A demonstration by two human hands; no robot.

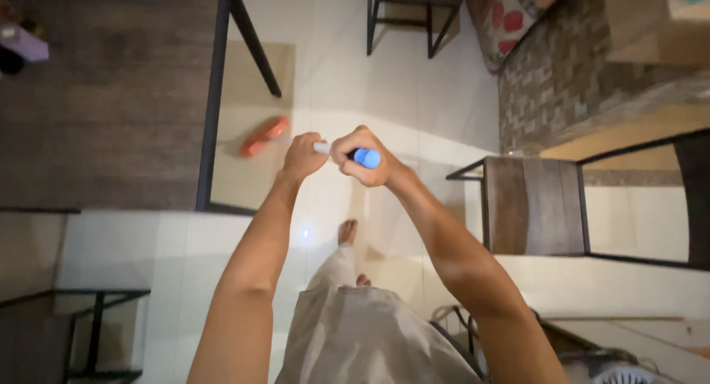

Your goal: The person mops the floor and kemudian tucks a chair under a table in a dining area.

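Both fists, left hand, right hand, clench blue-capped handle, perhaps mop.

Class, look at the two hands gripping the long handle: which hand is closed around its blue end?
The right hand. Its fist wraps the blue end, while the left hand grips the white shaft beside it.

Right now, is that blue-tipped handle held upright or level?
Roughly level. The handle runs sideways between the left hand and right hand, blue end cap toward the camera; both hands grip it.
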